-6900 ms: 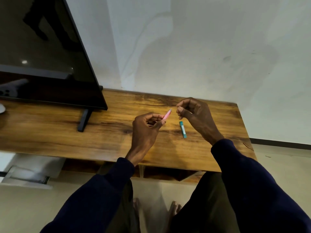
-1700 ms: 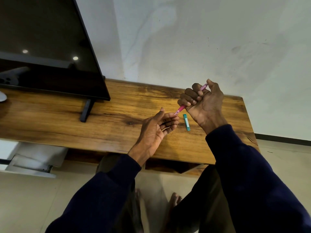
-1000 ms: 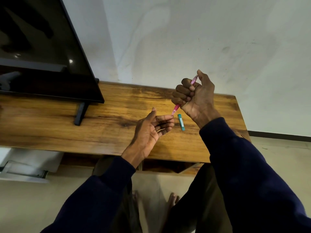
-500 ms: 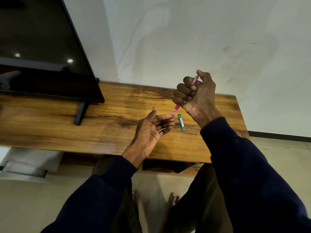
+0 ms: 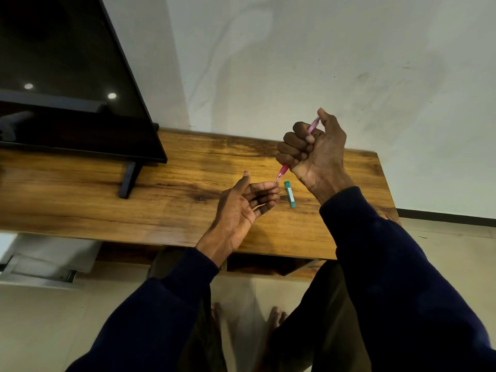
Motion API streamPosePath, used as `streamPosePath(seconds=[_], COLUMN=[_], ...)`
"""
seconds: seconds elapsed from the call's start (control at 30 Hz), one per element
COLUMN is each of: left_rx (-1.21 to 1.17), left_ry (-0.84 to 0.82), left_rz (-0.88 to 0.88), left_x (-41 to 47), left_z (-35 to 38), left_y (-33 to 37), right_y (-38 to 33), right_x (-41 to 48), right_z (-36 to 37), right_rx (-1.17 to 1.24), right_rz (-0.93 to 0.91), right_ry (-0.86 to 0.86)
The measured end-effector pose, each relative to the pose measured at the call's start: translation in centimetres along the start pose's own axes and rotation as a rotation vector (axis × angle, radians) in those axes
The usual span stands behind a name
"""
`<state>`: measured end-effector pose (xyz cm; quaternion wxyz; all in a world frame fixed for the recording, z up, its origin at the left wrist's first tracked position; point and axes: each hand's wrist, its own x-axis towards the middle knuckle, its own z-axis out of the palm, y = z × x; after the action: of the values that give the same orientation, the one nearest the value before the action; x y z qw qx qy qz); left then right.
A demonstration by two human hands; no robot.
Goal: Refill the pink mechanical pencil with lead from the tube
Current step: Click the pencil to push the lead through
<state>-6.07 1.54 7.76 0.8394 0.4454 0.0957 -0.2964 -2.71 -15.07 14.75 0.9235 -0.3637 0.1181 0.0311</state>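
The right hand [image 5: 314, 149] fisted a slim pink pencil [image 5: 284, 171], tip slanting down to the fingertips [image 5: 272, 187] of the left hand [image 5: 241, 208], spread empty. A small teal tube [image 5: 290, 194] lay on grainy wooden table [image 5: 161, 200].

Pink mechanical pencil [image 5: 284, 171] is gripped in right hand [image 5: 315, 150], above wooden table [image 5: 166, 200], tip down toward left hand [image 5: 243, 206]. Teal lead tube [image 5: 290, 194] is laid on table between hands. Black flat-screen TV [image 5: 67, 76] is stood at table's left.
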Motion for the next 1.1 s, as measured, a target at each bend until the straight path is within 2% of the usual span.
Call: streamPosePath(seconds=[1.1], left_rx=[0.002], left_ry=[-0.002], left_rz=[0.001], left_x=[0.02], left_z=[0.42], left_y=[0.15], right_y=[-0.20], right_x=[-0.07], right_z=[0.11], right_rx=[0.031], right_rz=[-0.021], right_ry=[0.044])
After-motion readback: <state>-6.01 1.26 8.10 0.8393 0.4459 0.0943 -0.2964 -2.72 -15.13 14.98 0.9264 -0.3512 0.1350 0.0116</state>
